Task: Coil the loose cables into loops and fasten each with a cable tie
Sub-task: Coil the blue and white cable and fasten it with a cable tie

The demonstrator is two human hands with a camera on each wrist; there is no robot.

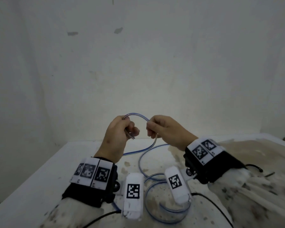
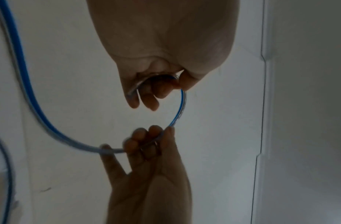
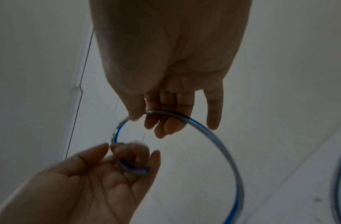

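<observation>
A thin clear cable with a blue stripe (image 1: pixel 138 115) arcs between my two raised hands above the white table (image 1: pixel 39 175). My left hand (image 1: pixel 130 129) grips it in a fist near its cut end, which sticks out below the fingers. My right hand (image 1: pixel 150 127) pinches it a short way along. From there the cable drops to the table and lies in loose curves and a ring (image 1: pixel 164 213) near my wrists. The left wrist view shows the left hand (image 2: pixel 146 97) above, the right hand (image 2: pixel 150 141) below, and the cable (image 2: pixel 180 109) bowed between. The right wrist view shows the cable (image 3: pixel 213 133) sweeping past the right hand (image 3: pixel 158 119).
A bare white wall (image 1: pixel 138 63) stands right behind the table. The tabletop is stained brown towards the right (image 1: pixel 245 150). Black cords (image 1: pixel 211 203) from the wrist cameras trail over the near side. The table's left edge (image 1: pixel 23 183) runs diagonally.
</observation>
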